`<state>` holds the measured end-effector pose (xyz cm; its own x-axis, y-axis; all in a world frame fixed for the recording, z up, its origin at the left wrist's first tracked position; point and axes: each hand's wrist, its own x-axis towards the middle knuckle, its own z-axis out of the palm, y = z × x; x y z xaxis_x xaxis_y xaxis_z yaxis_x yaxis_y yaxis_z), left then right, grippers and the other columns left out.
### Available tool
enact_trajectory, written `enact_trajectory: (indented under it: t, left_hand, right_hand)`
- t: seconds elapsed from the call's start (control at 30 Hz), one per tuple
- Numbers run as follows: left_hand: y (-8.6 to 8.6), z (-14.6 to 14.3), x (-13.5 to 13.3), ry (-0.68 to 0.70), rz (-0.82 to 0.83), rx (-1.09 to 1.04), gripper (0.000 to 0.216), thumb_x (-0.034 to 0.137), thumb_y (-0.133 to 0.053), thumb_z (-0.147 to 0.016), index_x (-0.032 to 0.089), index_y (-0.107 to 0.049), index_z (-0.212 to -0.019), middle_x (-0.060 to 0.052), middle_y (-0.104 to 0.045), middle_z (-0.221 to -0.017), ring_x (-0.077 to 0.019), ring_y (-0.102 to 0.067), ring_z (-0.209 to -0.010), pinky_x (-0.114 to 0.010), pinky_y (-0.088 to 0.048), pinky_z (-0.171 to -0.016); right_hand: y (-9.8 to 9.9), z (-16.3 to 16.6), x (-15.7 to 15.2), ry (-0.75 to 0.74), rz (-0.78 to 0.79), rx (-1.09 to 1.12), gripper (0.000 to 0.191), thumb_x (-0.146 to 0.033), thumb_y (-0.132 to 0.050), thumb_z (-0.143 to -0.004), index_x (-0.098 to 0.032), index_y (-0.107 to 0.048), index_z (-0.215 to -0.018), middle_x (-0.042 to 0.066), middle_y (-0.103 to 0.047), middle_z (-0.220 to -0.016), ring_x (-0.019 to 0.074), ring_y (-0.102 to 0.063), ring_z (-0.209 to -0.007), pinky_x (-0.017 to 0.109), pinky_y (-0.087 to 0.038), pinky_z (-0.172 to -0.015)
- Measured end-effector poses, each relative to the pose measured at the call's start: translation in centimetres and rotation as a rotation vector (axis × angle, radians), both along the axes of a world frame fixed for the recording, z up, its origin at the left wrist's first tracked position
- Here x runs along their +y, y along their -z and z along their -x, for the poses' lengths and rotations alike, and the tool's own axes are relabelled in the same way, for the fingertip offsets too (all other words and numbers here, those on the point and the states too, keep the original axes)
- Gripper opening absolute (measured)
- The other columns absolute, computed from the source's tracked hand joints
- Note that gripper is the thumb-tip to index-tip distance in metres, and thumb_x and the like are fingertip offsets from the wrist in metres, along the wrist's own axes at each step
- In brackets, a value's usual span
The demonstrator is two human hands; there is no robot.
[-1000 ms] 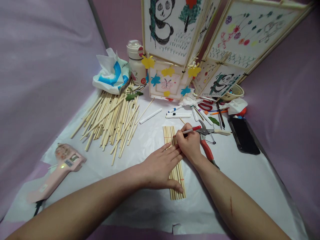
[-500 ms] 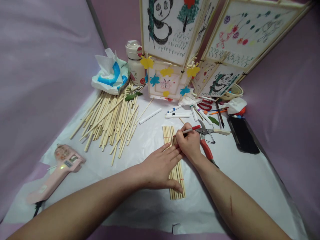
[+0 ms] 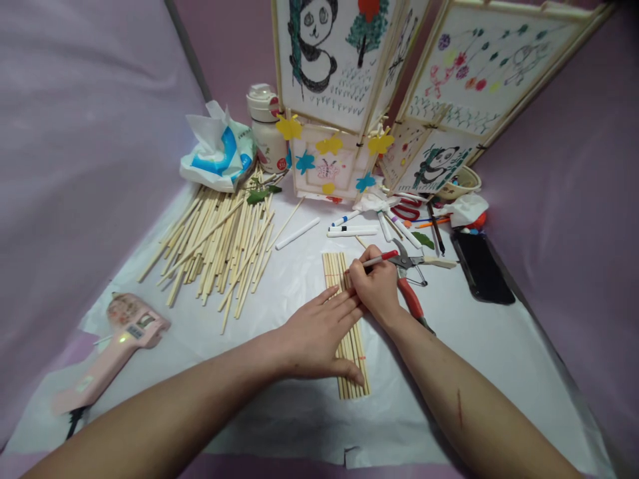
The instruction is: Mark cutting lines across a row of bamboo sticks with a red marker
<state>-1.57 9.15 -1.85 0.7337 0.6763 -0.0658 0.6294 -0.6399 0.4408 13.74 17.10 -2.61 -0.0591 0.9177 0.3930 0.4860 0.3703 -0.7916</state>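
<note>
Several pale wooden sticks (image 3: 355,389) lie side by side in a flat row on the white sheet. Red marks cross them near the far end and again towards the near end. Across their middle my left hand (image 3: 319,332) lies flat, fingers stretched out and thumb near the sticks' near end. My right hand (image 3: 375,283) is closed around a red-capped marker (image 3: 382,258), its tip down by the far red line. The right hand's fingers partly hide the tip. Red-handled pruning shears (image 3: 410,297) lie just right of this hand.
A loose pile of sticks (image 3: 210,239) spreads at the left, behind a pink glue gun (image 3: 120,346). White markers (image 3: 353,231) lie beyond the row. Framed panda drawings (image 3: 324,60) stand at the back, near a bottle (image 3: 267,130) and tissue pack (image 3: 219,153). A phone (image 3: 482,266) lies right.
The view has shifted very slightly. Both hands keep nearly the same place, the left flat on the sticks and the right holding the marker at the far red line.
</note>
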Motion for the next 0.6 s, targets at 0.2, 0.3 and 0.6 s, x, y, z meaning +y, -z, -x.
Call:
enact_trajectory:
  t: [0.2, 0.3, 0.6]
  left_hand:
    - [-0.1, 0.2, 0.0, 0.015, -0.006, 0.005, 0.114, 0.09, -0.037, -0.083, 0.014, -0.014, -0.163, -0.016, -0.017, -0.168, -0.0309, -0.011, -0.157, -0.049, -0.003, -0.127]
    - [-0.3, 0.2, 0.0, 0.016, 0.0, 0.019, 0.115, 0.091, -0.037, -0.082, 0.014, -0.012, -0.164, -0.016, -0.015, -0.168, -0.0316, -0.011, -0.157, -0.05, -0.005, -0.127]
    - [-1.2, -0.1, -0.2, 0.0, -0.002, 0.058, 0.109, 0.088, -0.04, -0.084, 0.015, -0.02, -0.163, -0.018, -0.021, -0.166, -0.0346, -0.016, -0.156, -0.055, -0.01, -0.126]
  right_hand:
    - [-0.1, 0.0, 0.3, 0.044, -0.123, 0.15, 0.021, -0.028, -0.052, -0.085, -0.026, -0.041, -0.068, -0.007, -0.046, -0.055, 0.0134, -0.046, -0.052, 0.027, -0.04, -0.056]
    - [-0.3, 0.1, 0.4, 0.016, -0.104, 0.183, 0.02, -0.032, -0.051, -0.087, -0.026, -0.043, -0.069, -0.006, -0.049, -0.057, 0.0138, -0.048, -0.054, 0.027, -0.041, -0.058]
    - [0.5, 0.1, 0.8, -0.037, 0.046, 0.177, 0.016, -0.03, -0.046, -0.081, -0.027, -0.037, -0.068, -0.006, -0.049, -0.053, 0.0161, -0.054, -0.052, 0.027, -0.041, -0.057]
